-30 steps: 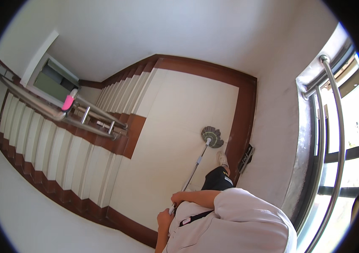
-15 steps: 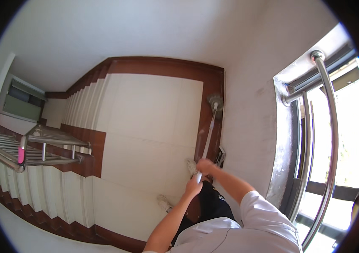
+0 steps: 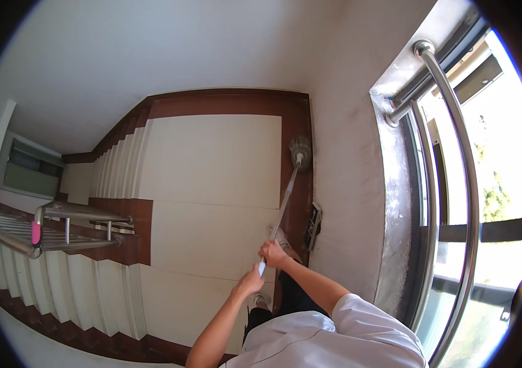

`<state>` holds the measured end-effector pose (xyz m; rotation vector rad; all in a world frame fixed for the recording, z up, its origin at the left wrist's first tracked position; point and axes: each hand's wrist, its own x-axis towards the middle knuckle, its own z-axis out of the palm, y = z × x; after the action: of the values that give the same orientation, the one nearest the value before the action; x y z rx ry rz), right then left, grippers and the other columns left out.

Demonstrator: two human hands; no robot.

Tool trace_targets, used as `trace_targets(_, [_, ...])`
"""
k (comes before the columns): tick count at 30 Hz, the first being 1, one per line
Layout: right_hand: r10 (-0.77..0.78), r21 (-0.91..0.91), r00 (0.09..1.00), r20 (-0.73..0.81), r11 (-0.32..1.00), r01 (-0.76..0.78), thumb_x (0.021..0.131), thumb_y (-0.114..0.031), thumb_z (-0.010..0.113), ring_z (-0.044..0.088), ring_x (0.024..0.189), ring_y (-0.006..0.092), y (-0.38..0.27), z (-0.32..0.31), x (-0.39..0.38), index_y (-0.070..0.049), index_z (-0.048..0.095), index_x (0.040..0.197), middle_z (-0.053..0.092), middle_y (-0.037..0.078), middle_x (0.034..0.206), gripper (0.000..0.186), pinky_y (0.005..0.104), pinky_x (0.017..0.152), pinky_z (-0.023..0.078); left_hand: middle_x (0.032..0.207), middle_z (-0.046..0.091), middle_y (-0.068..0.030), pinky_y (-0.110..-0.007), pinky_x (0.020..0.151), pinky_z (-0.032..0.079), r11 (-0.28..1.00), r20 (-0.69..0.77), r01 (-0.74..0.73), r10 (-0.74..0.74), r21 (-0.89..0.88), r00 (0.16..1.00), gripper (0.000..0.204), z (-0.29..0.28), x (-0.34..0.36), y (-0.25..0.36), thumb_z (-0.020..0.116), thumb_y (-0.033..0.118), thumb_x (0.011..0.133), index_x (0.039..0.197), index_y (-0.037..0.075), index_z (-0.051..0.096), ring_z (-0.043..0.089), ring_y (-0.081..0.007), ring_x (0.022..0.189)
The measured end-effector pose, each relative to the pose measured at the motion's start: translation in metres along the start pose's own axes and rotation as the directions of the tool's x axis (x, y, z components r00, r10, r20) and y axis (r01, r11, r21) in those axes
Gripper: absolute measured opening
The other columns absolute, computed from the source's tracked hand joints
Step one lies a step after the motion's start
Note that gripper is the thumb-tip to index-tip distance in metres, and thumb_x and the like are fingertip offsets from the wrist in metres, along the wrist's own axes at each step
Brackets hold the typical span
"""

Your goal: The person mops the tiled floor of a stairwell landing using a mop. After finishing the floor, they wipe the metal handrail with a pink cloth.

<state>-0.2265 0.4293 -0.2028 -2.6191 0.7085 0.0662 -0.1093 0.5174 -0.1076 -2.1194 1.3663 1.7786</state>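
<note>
Grey at the mop head (image 3: 300, 150), in the head view, set on the brown border (image 3: 295, 126) of the floor (image 3: 212, 159), near the wall (image 3: 341, 153). Clasped along the handle (image 3: 285, 202) by the right hand (image 3: 275, 254) and, nearer the body, by the left hand (image 3: 250, 281). Flanked leftward by stairs (image 3: 83, 288) and a railing (image 3: 89, 216), rightward by steel bars (image 3: 466, 165).

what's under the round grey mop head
The round grey mop head is over the reddish-brown floor border, which shows beside it. The patch directly beneath is covered, so I can't tell what lies there.
</note>
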Motion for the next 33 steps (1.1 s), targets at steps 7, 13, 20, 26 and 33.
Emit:
trace_targets(7, [-0.38,0.346,0.769,0.514,0.912,0.219,0.061,-0.029,0.061,0.057,0.069,0.0294,-0.194,0.056,-0.054,-0.009,0.061,0.066,0.059,0.011,0.068,0.021,0.0408,0.062,0.044,0.083,0.056,-0.0173,-0.037,0.063,0.042,0.947,-0.103,0.019,-0.055,-0.322,0.993,0.034,0.114,-0.166,-0.175,0.051,0.029,0.077,0.098,0.003,0.047,0.053,-0.0289,0.075])
trace_targets(13, [-0.527,0.342,0.483,0.699,0.84,0.422,0.067,-0.03,0.061,0.059,0.077,0.0318,-0.277,0.09,-0.038,-0.006,0.064,0.075,0.061,0.017,0.078,0.025,0.0416,0.064,0.046,0.064,0.055,-0.0071,-0.028,0.046,0.04,0.843,-0.196,0.031,-0.16,-0.536,0.967,0.025,0.126,-0.254,-0.205,0.048,0.025,0.074,0.082,0.002,0.056,0.05,-0.0152,0.054])
trace_targets(20, [-0.454,0.212,0.498,0.738,0.858,0.468,0.067,-0.028,0.061,0.058,0.074,0.0314,-0.269,0.079,-0.025,-0.008,0.061,0.07,0.061,0.015,0.074,0.02,0.0422,0.061,0.046,0.072,0.058,-0.0089,-0.029,0.053,0.042,0.588,-0.323,-0.156,-0.191,-0.794,0.927,0.031,0.162,-0.219,-0.218,0.052,0.025,0.074,0.089,-0.002,0.056,0.053,-0.0156,0.059])
trace_targets(26, [-0.64,0.213,0.649,0.411,0.76,0.614,0.063,-0.022,0.06,0.056,0.074,0.027,-0.237,0.07,-0.01,-0.011,0.055,0.064,0.057,0.008,0.068,0.012,0.0393,0.068,0.043,0.076,0.059,-0.0119,-0.03,0.066,0.043,0.476,-0.604,-0.471,-0.173,-0.742,0.778,0.03,0.182,-0.163,-0.219,0.054,0.023,0.076,0.091,-0.003,0.056,0.055,-0.0175,0.072])
trace_targets(33, [-0.674,0.216,0.685,0.276,0.738,0.64,0.064,-0.024,0.061,0.053,0.083,0.0228,-0.234,0.062,0.055,-0.014,0.054,0.069,0.054,0.004,0.071,0.013,0.0384,0.08,0.036,0.071,0.057,-0.0057,-0.025,0.058,0.041,0.231,-0.342,-0.271,-0.375,-0.935,0.862,0.023,0.111,-0.159,-0.208,0.055,0.019,0.076,0.088,-0.001,0.055,0.051,-0.0108,0.064])
